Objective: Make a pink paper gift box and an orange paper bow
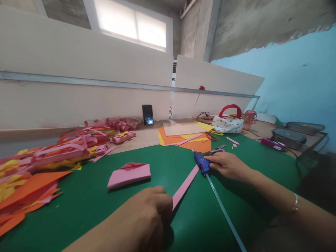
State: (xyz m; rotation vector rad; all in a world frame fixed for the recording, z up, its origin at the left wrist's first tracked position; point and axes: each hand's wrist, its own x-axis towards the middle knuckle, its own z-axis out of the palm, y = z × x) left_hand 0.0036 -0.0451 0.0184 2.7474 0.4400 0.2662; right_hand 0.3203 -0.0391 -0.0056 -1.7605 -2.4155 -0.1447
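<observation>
My left hand point(147, 217) is closed near the front of the green mat point(91, 203), pinching the near end of a long pink paper strip point(185, 185) that runs up and right. Further right, my right hand point(227, 164) wraps around a blue glue gun point(201, 162) lying on the mat, with its clear glue stick point(223, 210) trailing toward me. The strip's far end lies right by the glue gun's nozzle. A folded pink paper piece point(129, 174) rests left of the strip.
A heap of pink, orange and yellow paper scraps point(47, 157) fills the left side. Orange and yellow sheets point(189, 138), scissors point(216, 150), a phone point(147, 114) leaning on the wall, a patterned bag point(228, 123) and dark cases point(288, 137) stand behind.
</observation>
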